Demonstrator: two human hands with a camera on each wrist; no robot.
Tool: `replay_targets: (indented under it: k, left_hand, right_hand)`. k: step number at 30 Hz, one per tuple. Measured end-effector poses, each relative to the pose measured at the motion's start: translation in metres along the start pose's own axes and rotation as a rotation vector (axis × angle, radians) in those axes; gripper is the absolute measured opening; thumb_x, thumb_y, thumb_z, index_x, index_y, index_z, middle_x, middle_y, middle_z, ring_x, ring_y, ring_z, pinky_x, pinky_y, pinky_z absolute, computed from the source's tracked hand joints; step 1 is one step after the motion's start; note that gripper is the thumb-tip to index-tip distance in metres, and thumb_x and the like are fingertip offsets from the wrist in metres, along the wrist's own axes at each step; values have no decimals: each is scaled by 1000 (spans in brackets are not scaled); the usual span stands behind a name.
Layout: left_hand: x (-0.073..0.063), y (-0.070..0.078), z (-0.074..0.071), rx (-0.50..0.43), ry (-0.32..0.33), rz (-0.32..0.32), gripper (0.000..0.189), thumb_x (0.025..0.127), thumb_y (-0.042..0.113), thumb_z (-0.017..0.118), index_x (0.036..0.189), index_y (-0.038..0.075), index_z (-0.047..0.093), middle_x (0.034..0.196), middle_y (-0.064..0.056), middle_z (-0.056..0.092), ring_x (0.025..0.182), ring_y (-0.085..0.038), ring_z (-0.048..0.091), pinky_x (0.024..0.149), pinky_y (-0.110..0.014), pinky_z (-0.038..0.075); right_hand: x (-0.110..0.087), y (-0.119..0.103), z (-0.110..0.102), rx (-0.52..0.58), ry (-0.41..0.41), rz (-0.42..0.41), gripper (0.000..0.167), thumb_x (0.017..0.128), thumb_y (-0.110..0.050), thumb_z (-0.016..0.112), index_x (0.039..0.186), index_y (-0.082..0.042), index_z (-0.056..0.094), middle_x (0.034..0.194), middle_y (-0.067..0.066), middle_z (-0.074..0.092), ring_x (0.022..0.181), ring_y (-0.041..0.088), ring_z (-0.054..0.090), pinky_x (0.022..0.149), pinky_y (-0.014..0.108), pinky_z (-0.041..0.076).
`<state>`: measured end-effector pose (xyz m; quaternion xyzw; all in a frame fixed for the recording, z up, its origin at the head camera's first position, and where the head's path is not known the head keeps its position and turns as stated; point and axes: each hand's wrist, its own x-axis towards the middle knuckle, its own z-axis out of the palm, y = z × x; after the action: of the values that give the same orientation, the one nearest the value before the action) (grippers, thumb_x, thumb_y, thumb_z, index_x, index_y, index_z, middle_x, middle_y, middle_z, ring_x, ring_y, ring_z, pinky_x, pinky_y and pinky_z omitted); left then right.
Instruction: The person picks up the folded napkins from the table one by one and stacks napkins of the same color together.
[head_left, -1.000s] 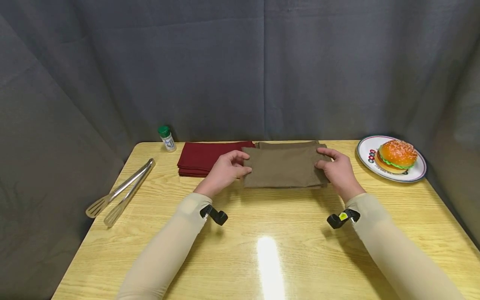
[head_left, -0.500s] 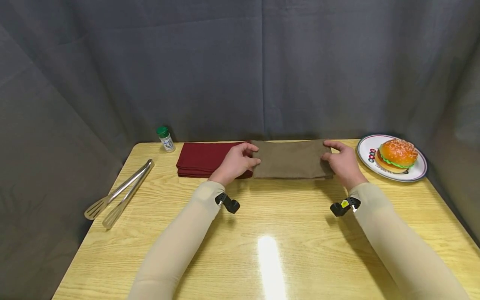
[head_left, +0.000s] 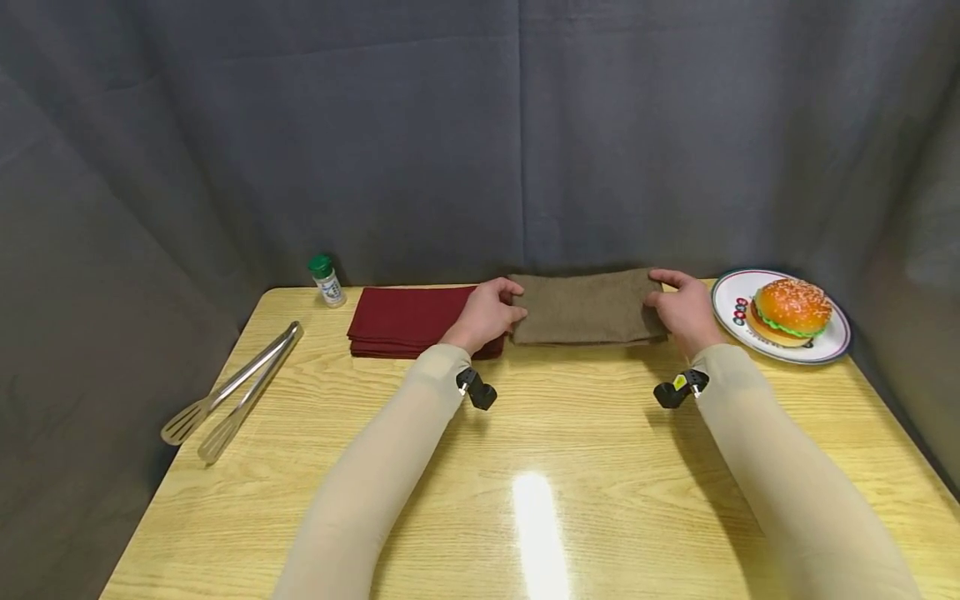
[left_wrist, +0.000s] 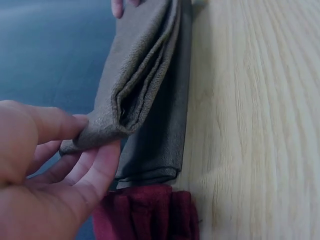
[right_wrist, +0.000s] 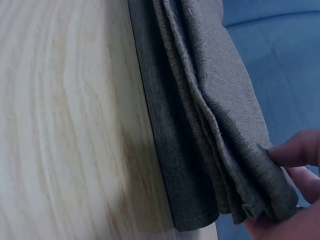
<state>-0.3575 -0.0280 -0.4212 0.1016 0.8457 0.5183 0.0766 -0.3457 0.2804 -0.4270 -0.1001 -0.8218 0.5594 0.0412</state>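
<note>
A folded brown cloth (head_left: 587, 308) is held by its two short ends, between my hands. My left hand (head_left: 486, 315) pinches the left end, thumb on one side and fingers on the other, as the left wrist view shows. On the opposite end, my right hand (head_left: 684, 310) has the same kind of pinch. Beneath it lies another folded brown cloth (left_wrist: 157, 150), flat on the table; the held one is raised and tilted above it. Folded dark red cloths (head_left: 408, 317) lie stacked just left, partly behind my left hand.
Metal tongs (head_left: 240, 387) lie at the table's left side. A green-capped shaker (head_left: 327, 282) stands at the back left. A burger (head_left: 791, 310) sits on a white plate (head_left: 731, 329) at the back right. A grey curtain (head_left: 375, 150) hangs behind the table (head_left: 600, 483).
Both hands have carried the brown cloth farther back, and the left hand also rightward. It now covers the brown cloth underneath in the head view. The other objects stay put.
</note>
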Motion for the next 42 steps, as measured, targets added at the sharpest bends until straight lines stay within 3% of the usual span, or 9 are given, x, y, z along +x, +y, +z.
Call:
replay_targets:
  k: [6, 14, 23, 28, 34, 42]
  left_hand:
    - [8, -2, 2, 60, 46, -16, 32, 89, 3, 69, 121, 4, 63, 106, -10, 58, 74, -18, 57, 65, -27, 50]
    - [12, -2, 3, 115, 63, -49, 34, 90, 4, 69, 124, 4, 64, 113, -9, 60, 97, -20, 52, 81, -32, 46]
    - [14, -3, 8, 219, 39, -76, 39, 92, 5, 66, 130, 5, 62, 127, -9, 60, 117, -22, 54, 95, -35, 46]
    - [12, -1, 7, 244, 16, -73, 43, 90, 7, 67, 133, 6, 59, 130, -10, 59, 120, -23, 53, 97, -37, 45]
    - [7, -1, -3, 229, -9, -54, 42, 91, 12, 68, 132, 5, 59, 128, -10, 57, 116, -24, 53, 96, -37, 44]
    - [-12, -5, -32, 203, -21, 1, 41, 94, 16, 66, 133, 8, 57, 127, -9, 56, 110, -23, 55, 91, -38, 47]
  right_hand:
    - [6, 2, 6, 1, -4, 5, 57, 85, 1, 57, 142, -3, 50, 147, 18, 40, 126, 29, 39, 103, 42, 35]
    - [19, 13, 14, -37, 19, -23, 57, 81, 2, 59, 138, -1, 53, 145, 19, 44, 127, 28, 40, 104, 41, 35]
    - [20, 16, 13, -69, 15, -18, 55, 83, 3, 58, 138, 0, 53, 143, 20, 45, 125, 31, 41, 102, 43, 36]
    - [18, 20, 11, -92, 6, -31, 53, 85, 1, 57, 137, 1, 52, 143, 21, 45, 126, 31, 41, 103, 44, 36]
    - [13, 23, 6, -133, -4, -54, 50, 86, -2, 55, 136, 1, 53, 143, 22, 45, 127, 33, 40, 103, 45, 34]
    - [3, 18, -3, -196, -3, -64, 45, 92, -15, 56, 134, -1, 54, 138, 22, 49, 117, 35, 47, 94, 45, 40]
